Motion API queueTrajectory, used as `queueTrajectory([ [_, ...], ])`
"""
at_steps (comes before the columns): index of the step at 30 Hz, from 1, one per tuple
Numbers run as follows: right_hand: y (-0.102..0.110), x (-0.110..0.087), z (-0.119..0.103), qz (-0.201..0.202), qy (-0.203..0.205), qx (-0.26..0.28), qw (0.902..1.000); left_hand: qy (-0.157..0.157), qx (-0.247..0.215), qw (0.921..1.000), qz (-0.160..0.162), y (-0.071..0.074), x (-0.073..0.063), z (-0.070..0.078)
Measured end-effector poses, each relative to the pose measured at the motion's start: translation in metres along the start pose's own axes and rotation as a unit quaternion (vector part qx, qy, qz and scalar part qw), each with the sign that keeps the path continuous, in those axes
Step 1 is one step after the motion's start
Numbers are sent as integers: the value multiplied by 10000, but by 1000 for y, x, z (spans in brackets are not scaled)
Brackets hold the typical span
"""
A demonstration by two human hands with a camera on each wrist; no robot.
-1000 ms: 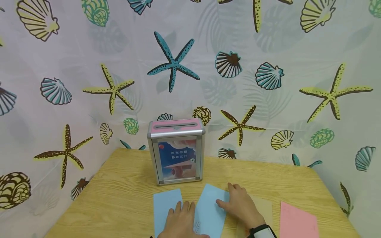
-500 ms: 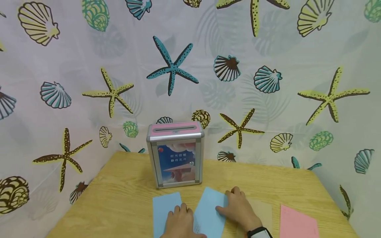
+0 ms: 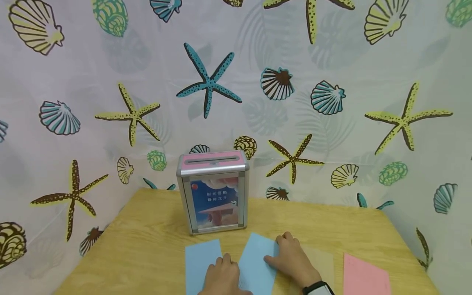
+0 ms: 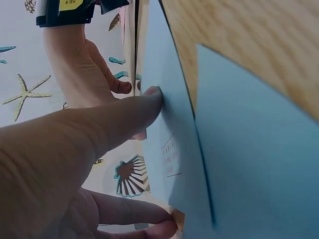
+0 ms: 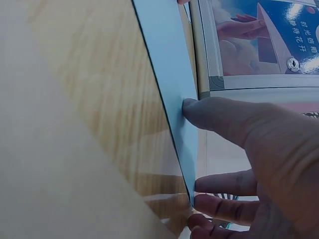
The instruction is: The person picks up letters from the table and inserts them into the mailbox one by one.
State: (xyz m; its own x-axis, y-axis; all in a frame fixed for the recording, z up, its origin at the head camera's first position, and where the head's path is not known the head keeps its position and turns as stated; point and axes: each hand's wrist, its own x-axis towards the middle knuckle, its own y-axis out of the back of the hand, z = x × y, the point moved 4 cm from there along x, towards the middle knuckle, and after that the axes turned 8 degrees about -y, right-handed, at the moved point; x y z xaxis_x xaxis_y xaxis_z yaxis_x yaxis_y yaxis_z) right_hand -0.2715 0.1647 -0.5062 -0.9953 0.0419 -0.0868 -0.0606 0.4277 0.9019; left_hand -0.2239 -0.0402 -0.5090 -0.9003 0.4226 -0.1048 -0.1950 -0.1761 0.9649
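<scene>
Head view, left hand [image 3: 222, 275]: bottom centre, fingers and thumb apart, thumb resting on the printed blue sheet [image 3: 256, 264].
Pink sheet [image 3: 366, 276]: lower right, on the worktop [image 3: 144, 250].
Tan sheet [image 3: 324, 267]: lower right, beside the right wrist.
Plain blue sheet [image 3: 197, 264]: lower centre-left, partly covered.
Printed blue sheet: lower centre, between the hands.
Right hand [image 3: 293, 258]: thumb on that sheet, fingers spread from it, at the edge.
Slotted box [image 3: 215, 200]: centre, upright.
Shell-patterned backdrop [image 3: 228, 26]: upper frame.
</scene>
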Motion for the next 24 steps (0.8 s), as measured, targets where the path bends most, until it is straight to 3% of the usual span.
queueTrajectory([
  [7, 1, 0, 2, -78, -119, 79, 9999, 305, -522, 9976, -334, 1, 2, 6],
  [24, -3, 3, 3, -438, -374, 383, 9976, 519, -812, 9933, -639, 1, 3, 7],
])
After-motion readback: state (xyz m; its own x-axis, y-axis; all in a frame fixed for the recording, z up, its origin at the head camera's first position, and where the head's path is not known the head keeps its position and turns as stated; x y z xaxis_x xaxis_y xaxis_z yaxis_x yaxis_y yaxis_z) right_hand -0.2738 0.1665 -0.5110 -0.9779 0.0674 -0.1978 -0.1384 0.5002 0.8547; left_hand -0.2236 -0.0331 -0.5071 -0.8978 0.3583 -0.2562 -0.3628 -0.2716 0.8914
